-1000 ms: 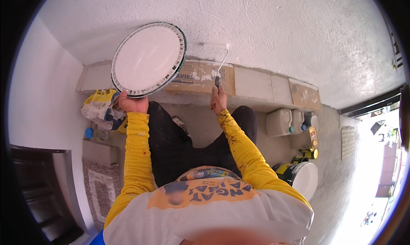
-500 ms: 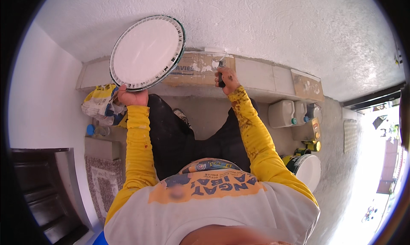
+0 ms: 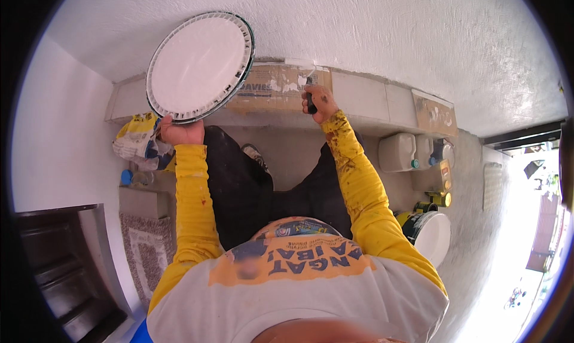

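My left hand [image 3: 181, 131] grips the lower rim of a round pail lid [image 3: 199, 68], raised and tilted, its white inner face turned toward me. The lid's edge is dark and ribbed. My right hand [image 3: 323, 104] is closed around the black handle [image 3: 311, 98] of a small paint roller. Its white roller [image 3: 299, 61] is at the foot of the white textured wall [image 3: 359, 32], just above the ledge; whether it touches the wall I cannot tell. Paint-spattered cardboard [image 3: 281, 87] lies along the ledge below the roller.
A second cardboard piece [image 3: 433, 113] lies farther right on the ledge [image 3: 365, 101]. Plastic jugs [image 3: 397, 152] and a paint pail [image 3: 433, 238] stand to my right. A crumpled bag [image 3: 142, 141] and a patterned mat [image 3: 143, 247] are on the left.
The lid has shifted slightly up and left in the picture, and the roller appears a little higher, though the whole view has moved somewhat. Both hands keep their grips.
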A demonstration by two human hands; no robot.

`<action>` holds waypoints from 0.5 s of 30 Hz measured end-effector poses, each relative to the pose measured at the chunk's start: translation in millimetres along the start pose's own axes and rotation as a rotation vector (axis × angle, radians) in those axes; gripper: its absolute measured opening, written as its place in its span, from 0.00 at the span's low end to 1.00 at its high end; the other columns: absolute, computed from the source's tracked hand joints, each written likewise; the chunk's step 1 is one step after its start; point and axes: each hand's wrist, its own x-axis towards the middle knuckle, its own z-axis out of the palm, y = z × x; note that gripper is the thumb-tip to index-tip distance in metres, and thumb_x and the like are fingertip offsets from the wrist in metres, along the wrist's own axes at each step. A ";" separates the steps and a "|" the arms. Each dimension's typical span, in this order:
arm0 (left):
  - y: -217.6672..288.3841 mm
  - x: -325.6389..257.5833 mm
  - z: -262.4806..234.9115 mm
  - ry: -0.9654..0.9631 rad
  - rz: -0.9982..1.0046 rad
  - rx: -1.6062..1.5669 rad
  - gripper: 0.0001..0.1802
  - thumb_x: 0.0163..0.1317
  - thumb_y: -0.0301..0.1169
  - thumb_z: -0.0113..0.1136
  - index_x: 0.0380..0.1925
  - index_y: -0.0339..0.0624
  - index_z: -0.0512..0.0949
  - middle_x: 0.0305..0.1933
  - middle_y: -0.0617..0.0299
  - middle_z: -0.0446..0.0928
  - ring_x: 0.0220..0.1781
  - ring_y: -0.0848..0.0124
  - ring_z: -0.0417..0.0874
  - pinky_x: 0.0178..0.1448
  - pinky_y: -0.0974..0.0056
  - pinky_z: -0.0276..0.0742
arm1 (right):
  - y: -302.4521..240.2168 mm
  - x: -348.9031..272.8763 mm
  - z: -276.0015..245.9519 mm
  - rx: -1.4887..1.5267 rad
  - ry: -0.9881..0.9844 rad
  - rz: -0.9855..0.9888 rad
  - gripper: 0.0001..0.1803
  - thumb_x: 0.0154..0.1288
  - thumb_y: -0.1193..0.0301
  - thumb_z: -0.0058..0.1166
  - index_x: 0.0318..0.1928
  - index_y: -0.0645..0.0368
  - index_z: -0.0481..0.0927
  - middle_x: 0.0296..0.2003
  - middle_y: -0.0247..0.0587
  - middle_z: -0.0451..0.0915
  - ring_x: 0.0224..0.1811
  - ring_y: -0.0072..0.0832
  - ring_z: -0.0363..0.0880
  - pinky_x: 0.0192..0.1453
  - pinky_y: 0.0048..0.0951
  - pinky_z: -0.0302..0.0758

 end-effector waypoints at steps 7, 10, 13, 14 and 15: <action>-0.1 1.2 -3.5 0.031 -0.001 -0.011 0.39 0.41 0.33 0.57 0.61 0.44 0.73 0.65 0.56 0.74 0.66 0.52 0.73 0.71 0.40 0.64 | -52.1 -36.3 21.7 0.009 -0.091 -0.040 0.12 0.68 0.67 0.56 0.44 0.61 0.72 0.36 0.41 0.74 0.30 0.25 0.73 0.28 0.27 0.73; -0.1 0.7 -4.9 0.053 -0.001 -0.029 0.38 0.40 0.33 0.57 0.60 0.44 0.75 0.63 0.56 0.76 0.65 0.52 0.75 0.70 0.40 0.66 | -62.5 -46.3 22.0 0.064 -0.096 -0.134 0.12 0.68 0.67 0.56 0.45 0.60 0.72 0.37 0.42 0.74 0.31 0.25 0.73 0.28 0.28 0.73; 2.5 -0.2 -7.0 0.037 0.010 -0.049 0.37 0.39 0.32 0.57 0.58 0.45 0.76 0.61 0.57 0.77 0.63 0.53 0.76 0.69 0.41 0.68 | -58.5 -37.9 18.7 0.023 -0.047 -0.061 0.13 0.69 0.69 0.54 0.48 0.63 0.72 0.36 0.42 0.74 0.31 0.29 0.74 0.30 0.31 0.74; 3.0 0.1 -7.3 0.057 0.015 -0.049 0.37 0.39 0.32 0.57 0.58 0.45 0.76 0.61 0.57 0.77 0.63 0.54 0.77 0.69 0.41 0.68 | -56.1 -33.2 17.0 0.062 -0.042 0.001 0.13 0.69 0.69 0.53 0.49 0.64 0.73 0.36 0.43 0.74 0.32 0.30 0.75 0.32 0.33 0.75; 3.0 0.5 -7.4 0.078 0.018 -0.042 0.37 0.39 0.32 0.57 0.57 0.45 0.76 0.61 0.57 0.78 0.63 0.54 0.77 0.68 0.42 0.69 | -54.7 -29.4 13.8 0.063 -0.012 0.005 0.13 0.68 0.69 0.53 0.49 0.64 0.73 0.36 0.43 0.74 0.32 0.31 0.75 0.31 0.33 0.75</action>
